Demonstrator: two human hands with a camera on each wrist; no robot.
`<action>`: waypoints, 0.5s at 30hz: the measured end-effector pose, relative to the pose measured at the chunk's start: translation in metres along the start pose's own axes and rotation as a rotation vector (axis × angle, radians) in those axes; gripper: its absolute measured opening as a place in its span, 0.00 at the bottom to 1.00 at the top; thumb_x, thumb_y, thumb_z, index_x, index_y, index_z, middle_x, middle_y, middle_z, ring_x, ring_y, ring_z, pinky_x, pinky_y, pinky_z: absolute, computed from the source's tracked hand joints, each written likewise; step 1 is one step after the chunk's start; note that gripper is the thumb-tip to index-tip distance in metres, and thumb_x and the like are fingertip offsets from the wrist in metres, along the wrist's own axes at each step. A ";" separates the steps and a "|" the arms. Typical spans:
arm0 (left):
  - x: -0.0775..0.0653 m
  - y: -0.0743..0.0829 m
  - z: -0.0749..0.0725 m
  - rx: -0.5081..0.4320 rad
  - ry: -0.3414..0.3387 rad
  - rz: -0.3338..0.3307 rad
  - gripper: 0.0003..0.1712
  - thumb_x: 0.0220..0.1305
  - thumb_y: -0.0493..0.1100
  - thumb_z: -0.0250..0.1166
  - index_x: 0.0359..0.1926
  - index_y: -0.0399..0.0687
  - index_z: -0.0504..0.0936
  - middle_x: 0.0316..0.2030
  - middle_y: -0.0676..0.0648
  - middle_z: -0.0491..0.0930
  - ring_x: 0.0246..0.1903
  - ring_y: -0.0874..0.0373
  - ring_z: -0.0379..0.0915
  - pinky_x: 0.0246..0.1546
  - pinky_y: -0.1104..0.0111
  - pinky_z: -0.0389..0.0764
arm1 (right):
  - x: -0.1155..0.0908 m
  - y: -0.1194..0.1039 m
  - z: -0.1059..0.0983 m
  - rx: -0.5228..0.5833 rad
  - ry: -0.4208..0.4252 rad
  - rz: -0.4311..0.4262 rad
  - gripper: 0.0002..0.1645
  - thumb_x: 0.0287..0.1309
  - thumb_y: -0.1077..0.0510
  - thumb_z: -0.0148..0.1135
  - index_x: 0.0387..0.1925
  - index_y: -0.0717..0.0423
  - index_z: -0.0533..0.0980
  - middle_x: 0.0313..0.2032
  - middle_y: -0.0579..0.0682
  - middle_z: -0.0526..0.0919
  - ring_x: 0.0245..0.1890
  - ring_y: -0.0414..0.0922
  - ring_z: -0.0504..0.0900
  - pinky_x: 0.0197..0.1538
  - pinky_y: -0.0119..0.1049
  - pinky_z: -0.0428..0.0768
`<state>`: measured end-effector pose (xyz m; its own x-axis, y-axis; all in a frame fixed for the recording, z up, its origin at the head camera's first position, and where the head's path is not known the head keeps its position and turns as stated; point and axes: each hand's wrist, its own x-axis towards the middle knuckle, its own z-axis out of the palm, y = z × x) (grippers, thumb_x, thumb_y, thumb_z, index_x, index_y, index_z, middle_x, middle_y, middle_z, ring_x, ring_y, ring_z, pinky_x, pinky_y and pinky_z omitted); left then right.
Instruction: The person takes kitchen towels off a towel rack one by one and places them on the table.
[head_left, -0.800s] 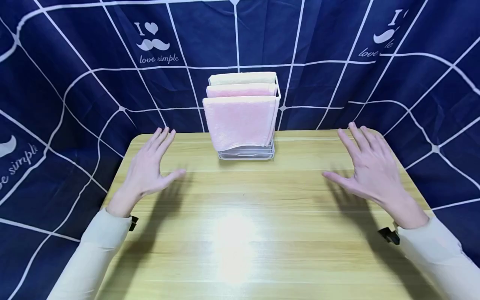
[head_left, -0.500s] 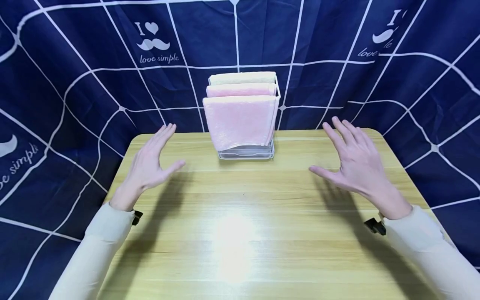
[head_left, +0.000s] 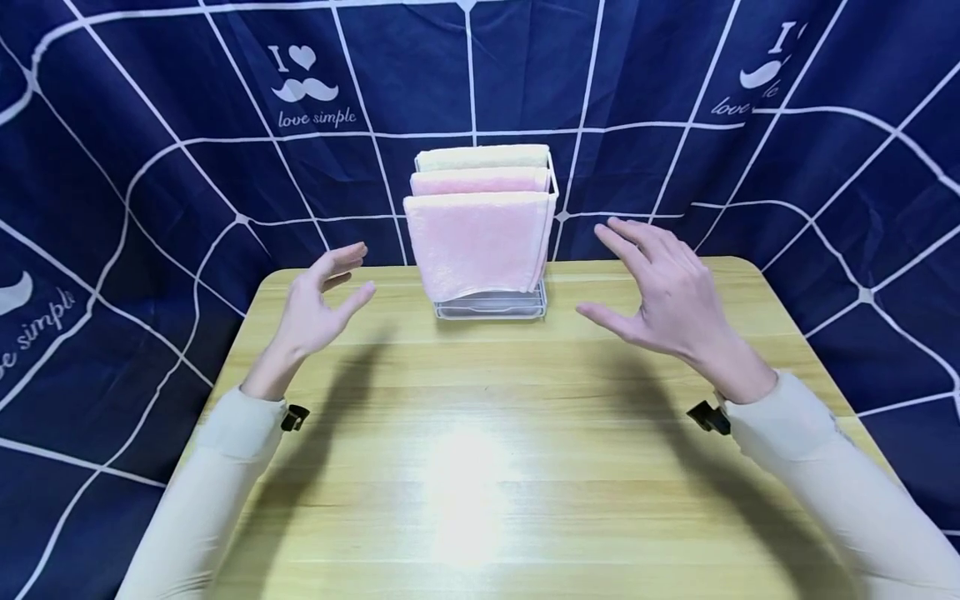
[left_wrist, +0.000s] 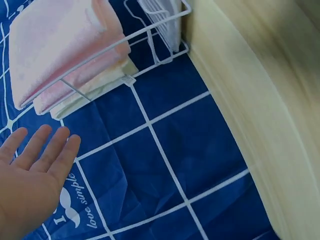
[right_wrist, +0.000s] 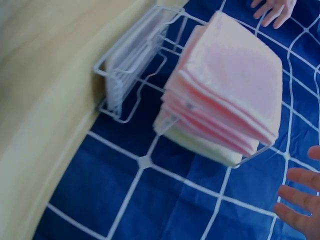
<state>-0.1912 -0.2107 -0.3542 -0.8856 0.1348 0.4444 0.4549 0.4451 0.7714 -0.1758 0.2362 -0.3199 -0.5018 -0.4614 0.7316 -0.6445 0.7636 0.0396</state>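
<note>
A white wire rack (head_left: 491, 310) stands at the back middle of the table, with folded towels hanging over it. The front towel (head_left: 480, 246) is pink, a second pink towel (head_left: 483, 180) is behind it, and a cream towel (head_left: 483, 156) is at the rear. My left hand (head_left: 318, 304) hovers left of the rack, thumb apart from the fingers, holding nothing. To the right of the rack my right hand (head_left: 671, 292) is raised with fingers spread, also without anything in it. Both hands are apart from the towels; the right wrist view shows the fingers (right_wrist: 295, 197) beside them.
The wooden table (head_left: 480, 400) has rounded back corners and a bright light reflection in the middle. A dark blue cloth (head_left: 637, 67) with white grid lines and printed lettering hangs behind and on both sides. The rack stands near the table's back edge.
Both hands have moved inward toward the rack, the right one farther and slightly up. The left fingers have bent a little. The rack and towels have stayed put.
</note>
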 end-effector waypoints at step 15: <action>0.027 0.000 0.016 -0.324 0.080 -0.036 0.18 0.72 0.30 0.64 0.61 0.34 0.81 0.43 0.66 0.88 0.49 0.73 0.85 0.52 0.81 0.87 | 0.060 -0.018 0.012 0.144 0.001 -0.084 0.43 0.65 0.28 0.63 0.64 0.59 0.80 0.54 0.60 0.87 0.54 0.59 0.85 0.54 0.56 0.88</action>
<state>-0.2168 -0.1928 -0.3498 -0.8973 0.0483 0.4387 0.4410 0.1417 0.8863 -0.2013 0.1889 -0.2846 -0.4419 -0.5205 0.7306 -0.7603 0.6495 0.0028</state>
